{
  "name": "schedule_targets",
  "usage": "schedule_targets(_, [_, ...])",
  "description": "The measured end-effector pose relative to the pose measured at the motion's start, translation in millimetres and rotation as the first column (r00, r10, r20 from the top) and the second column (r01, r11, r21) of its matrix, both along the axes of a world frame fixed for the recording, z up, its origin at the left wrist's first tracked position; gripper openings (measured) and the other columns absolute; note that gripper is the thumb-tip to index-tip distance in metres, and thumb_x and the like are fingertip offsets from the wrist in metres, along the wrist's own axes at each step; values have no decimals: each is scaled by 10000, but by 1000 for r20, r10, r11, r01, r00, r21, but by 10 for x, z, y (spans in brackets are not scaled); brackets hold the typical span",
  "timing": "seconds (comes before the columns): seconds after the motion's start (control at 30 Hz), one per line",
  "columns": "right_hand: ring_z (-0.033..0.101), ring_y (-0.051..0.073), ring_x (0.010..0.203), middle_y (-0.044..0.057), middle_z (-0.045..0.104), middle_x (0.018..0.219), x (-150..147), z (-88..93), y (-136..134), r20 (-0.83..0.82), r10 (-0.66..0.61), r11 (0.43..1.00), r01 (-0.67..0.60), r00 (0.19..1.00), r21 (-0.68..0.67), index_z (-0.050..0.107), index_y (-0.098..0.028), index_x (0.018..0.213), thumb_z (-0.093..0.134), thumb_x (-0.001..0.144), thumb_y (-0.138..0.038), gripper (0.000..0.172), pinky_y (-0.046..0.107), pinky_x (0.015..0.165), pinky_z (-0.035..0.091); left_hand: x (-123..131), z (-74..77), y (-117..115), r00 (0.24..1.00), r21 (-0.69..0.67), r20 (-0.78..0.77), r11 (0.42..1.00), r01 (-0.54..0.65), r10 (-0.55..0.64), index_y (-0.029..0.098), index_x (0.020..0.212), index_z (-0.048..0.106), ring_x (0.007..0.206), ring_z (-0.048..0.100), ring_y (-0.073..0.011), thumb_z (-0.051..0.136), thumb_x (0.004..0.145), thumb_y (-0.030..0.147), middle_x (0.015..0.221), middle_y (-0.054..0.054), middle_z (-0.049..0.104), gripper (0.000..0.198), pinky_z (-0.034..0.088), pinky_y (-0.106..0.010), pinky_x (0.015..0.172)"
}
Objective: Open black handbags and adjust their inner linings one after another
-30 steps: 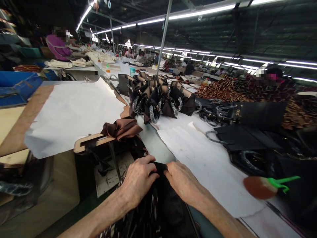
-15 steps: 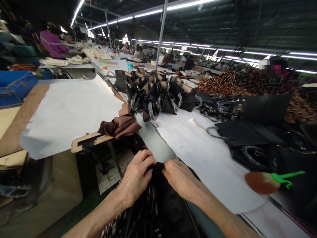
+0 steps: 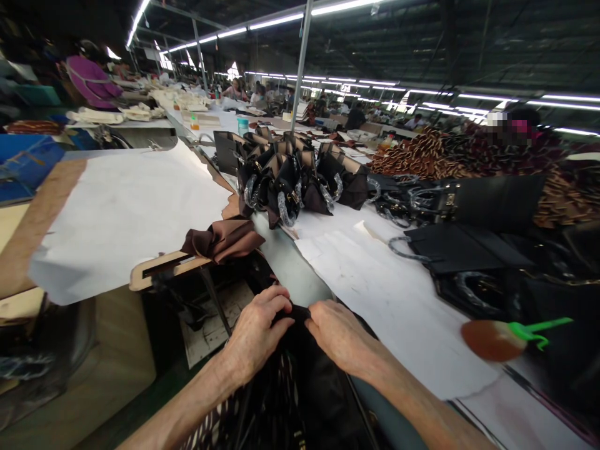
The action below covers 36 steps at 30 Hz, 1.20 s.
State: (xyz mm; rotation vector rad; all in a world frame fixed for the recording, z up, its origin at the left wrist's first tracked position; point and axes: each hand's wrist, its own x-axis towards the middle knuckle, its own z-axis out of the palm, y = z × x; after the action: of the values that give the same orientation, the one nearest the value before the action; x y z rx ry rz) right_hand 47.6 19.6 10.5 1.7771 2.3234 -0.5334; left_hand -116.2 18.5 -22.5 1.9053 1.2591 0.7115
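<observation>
My left hand (image 3: 255,334) and my right hand (image 3: 340,337) sit side by side at the table's near edge, both with fingers curled and pinched on the top edge of a black bag piece (image 3: 309,387) that lies on my lap. The fingertips nearly meet over the black material. Just beyond my hands lies the grey table strip (image 3: 293,272) and a white paper sheet (image 3: 389,294).
A brown folded fabric (image 3: 222,239) rests on a wooden board (image 3: 159,270). A cluster of black handbags (image 3: 293,181) stands mid-table; more black bags (image 3: 469,250) lie right. A brown pad with a green handle (image 3: 504,337) lies at right. Other people work far off.
The view has shifted slightly, so the table things sit a little higher and further left. My hands have stayed together on the black material, with the fingers drawn a bit closer.
</observation>
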Motion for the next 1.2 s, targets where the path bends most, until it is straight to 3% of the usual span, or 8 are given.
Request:
schedule_targets(0.27, [646,244,759,151,680,774,-4,13,0,-8,13,1000,-13,1000,-4,667,-110,776,398,846,-204,293,284,566,360,12,-57,41,997,45,75,998,-33,29,190,708,523,822,547,-152,492,748,107,905,-12,577,97,409,-258,776])
schedule_targets(0.63, [639,237,775,131,679,768,17,-39,-6,-67,20,1000,-21,998,-8,651,-125,763,409,829,-189,260,285,598,367,41,-65,120,998,65,29,996,-52,51,174,619,480,683,518,-132,451,655,61,751,2,570,122,372,-243,657])
schedule_targets(0.9, [629,225,752,108,667,756,61,-102,6,-100,26,999,-23,995,27,633,-145,766,402,833,-219,251,286,602,360,35,-30,146,992,-22,-52,993,-112,111,171,606,494,576,459,-115,493,676,119,585,37,498,87,316,-235,559])
schedule_targets(1.03, [614,207,756,84,654,746,83,-91,12,-139,23,1000,-20,990,18,619,-155,749,403,835,-230,245,279,617,352,-9,-1,212,997,-82,49,995,-58,62,184,709,511,630,497,-122,532,675,136,647,42,550,62,344,-226,592])
schedule_targets(1.2, [531,144,612,39,588,662,120,-78,49,-174,25,999,-33,984,-42,579,-157,680,422,830,-269,244,252,541,301,-63,4,336,977,-191,202,976,105,-66,197,941,540,648,542,-133,560,658,133,706,36,622,291,387,-233,645])
